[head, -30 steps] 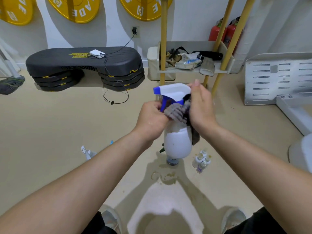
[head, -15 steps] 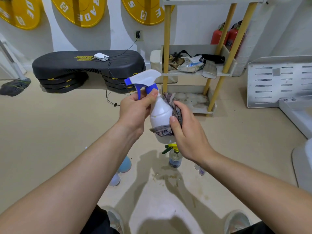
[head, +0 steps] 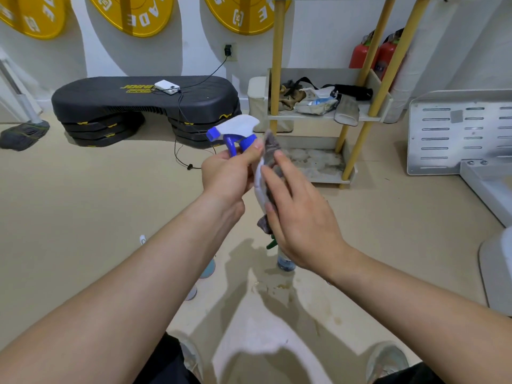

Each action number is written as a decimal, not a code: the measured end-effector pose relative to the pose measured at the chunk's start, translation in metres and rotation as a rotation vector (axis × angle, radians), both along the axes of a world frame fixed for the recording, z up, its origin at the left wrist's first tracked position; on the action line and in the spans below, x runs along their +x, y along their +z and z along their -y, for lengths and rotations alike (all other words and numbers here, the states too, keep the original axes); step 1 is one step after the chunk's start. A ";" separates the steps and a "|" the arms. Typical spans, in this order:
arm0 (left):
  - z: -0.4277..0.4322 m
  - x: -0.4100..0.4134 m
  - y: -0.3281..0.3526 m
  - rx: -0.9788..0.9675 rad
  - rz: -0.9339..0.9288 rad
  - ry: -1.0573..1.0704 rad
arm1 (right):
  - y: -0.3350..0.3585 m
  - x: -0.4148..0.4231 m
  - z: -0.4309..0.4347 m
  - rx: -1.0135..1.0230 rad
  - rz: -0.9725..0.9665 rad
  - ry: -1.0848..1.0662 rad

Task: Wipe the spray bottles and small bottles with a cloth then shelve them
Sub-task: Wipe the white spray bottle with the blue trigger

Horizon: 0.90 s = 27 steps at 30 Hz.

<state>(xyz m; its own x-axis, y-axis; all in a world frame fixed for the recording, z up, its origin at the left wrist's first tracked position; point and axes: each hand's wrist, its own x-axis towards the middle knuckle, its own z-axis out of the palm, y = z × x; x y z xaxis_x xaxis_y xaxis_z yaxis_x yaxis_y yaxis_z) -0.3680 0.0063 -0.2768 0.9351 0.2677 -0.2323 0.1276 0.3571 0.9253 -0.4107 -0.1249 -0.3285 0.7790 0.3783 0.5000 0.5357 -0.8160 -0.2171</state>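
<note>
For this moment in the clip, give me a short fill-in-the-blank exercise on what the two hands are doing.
1. The left hand grips the white spray bottle near its ____ trigger.
2. The right hand presses a grey ____ against the bottle's body.
3. A green-topped bottle stands on the ____ below the hands.
4. The wooden-posted shelf's bottom tier holds ____ bottles.

Missing words: blue; cloth; floor; no

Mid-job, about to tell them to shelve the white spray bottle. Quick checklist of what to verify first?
1. Bottle held firmly: ok, left hand grips the neck of the white spray bottle below its blue trigger.
2. Cloth on bottle: ok, right hand presses the cloth to its side.
3. Wiping finished: cannot tell, body mostly covered.
4. Room on bottom shelf: ok, nothing on it, though stained.
5. Middle shelf: not ok, cluttered.
6. Other bottles: not ok, green-trigger bottle is on the floor.
</note>
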 end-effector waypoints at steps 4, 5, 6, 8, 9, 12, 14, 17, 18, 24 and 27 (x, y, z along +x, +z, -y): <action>-0.008 0.004 0.005 -0.005 -0.023 0.034 | -0.015 -0.004 0.004 -0.244 0.262 0.114; -0.006 0.003 0.005 0.003 -0.025 0.026 | -0.017 -0.005 0.005 -0.314 0.316 0.135; -0.003 0.001 0.004 0.010 -0.022 0.017 | -0.019 -0.006 0.006 -0.368 0.353 0.153; 0.000 0.001 0.002 0.031 -0.019 0.013 | -0.016 -0.003 0.007 -0.410 0.404 0.146; 0.000 0.001 0.003 0.039 -0.024 0.019 | -0.013 0.001 0.009 -0.405 0.442 0.114; -0.002 0.003 0.006 0.005 -0.020 0.014 | 0.003 0.014 0.017 -0.283 0.487 -0.011; -0.001 0.003 0.006 -0.008 -0.015 -0.011 | 0.009 0.019 0.020 -0.084 0.337 -0.031; 0.004 0.000 0.000 0.009 -0.014 -0.047 | 0.014 0.018 0.020 0.345 -0.070 -0.027; 0.006 -0.001 -0.002 0.016 -0.013 -0.057 | 0.014 0.020 0.021 0.455 -0.180 -0.045; 0.008 -0.005 -0.004 0.056 0.066 -0.144 | 0.020 0.031 0.033 1.075 -0.863 -0.208; 0.004 -0.005 -0.001 0.041 0.099 -0.193 | 0.008 0.026 0.041 1.289 -1.275 -0.170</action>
